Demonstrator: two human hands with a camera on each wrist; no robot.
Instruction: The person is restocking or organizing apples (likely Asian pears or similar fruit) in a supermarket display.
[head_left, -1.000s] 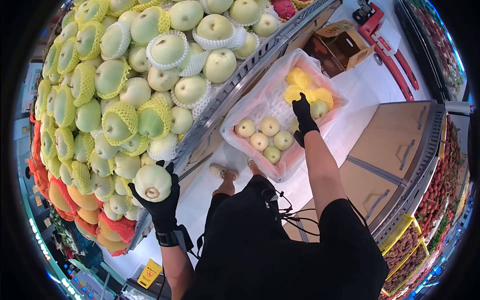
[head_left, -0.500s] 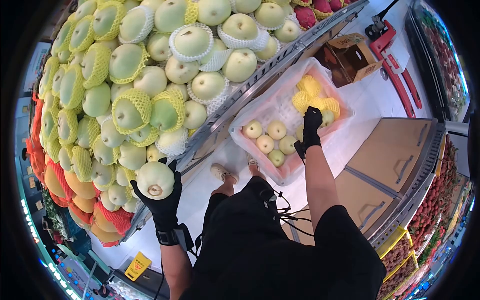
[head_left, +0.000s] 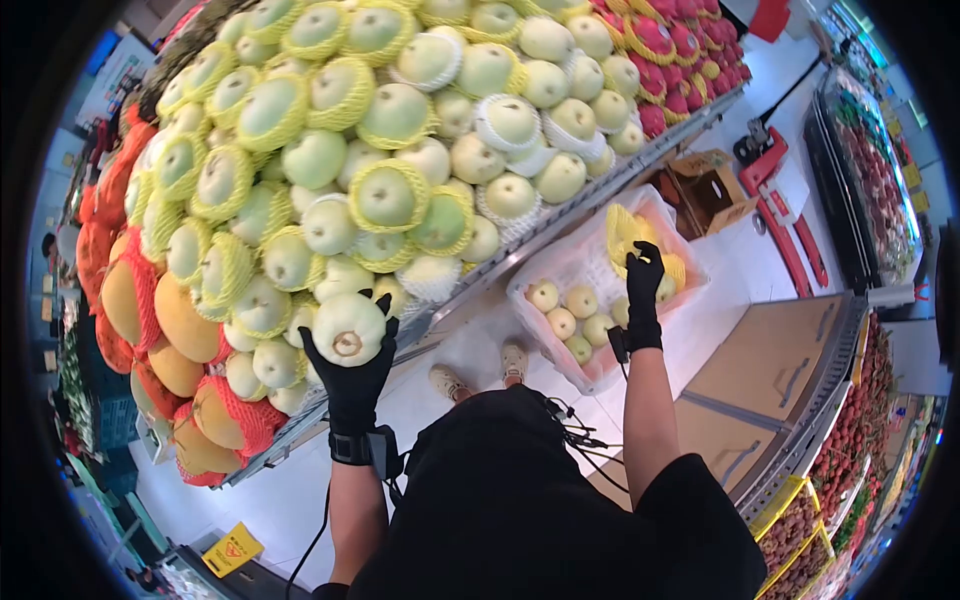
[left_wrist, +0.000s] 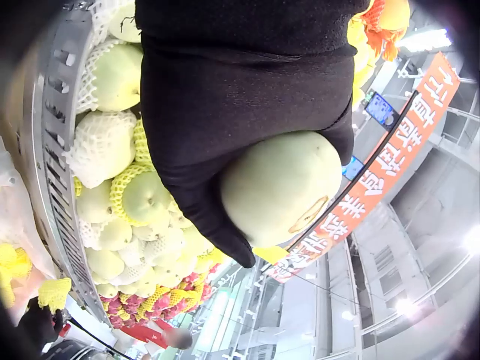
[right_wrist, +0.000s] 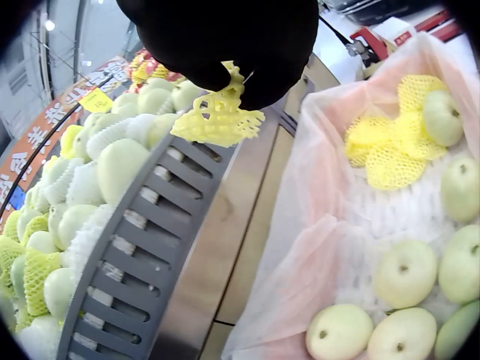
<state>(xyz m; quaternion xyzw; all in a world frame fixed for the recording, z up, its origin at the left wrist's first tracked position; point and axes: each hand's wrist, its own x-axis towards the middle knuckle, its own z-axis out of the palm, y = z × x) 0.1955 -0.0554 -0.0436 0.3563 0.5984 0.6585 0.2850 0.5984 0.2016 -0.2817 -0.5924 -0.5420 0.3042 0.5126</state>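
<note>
Beside a sloping market bench (right_wrist: 161, 240) piled with pale green melons (head_left: 310, 158), a person in black gloves is seen from above, both arms extended. The left hand (head_left: 352, 390) is clamped round a bare melon (head_left: 348, 325), thumb and fingers spread up its sides, a brown-ringed end facing the camera. This melon sits at the near edge of the pile; whether it touches the fruit behind cannot be told. The right hand (head_left: 645, 285) is raised over a lined crate (right_wrist: 300, 225), fingertips pinched together on a crumpled yellow foam net (right_wrist: 217, 124). Inside the crate lie several loose melons (right_wrist: 406, 274) and more yellow nets (right_wrist: 394, 161).

The held melon looks smooth and weighty, so a slackening thumb could let it roll from the glove and bruise on the floor (head_left: 180, 495). A knock against the stack might set other fruit rolling. The net, probably flimsy and pinched by a small part, could tear if tugged hard, or fold shut and snag.
</note>
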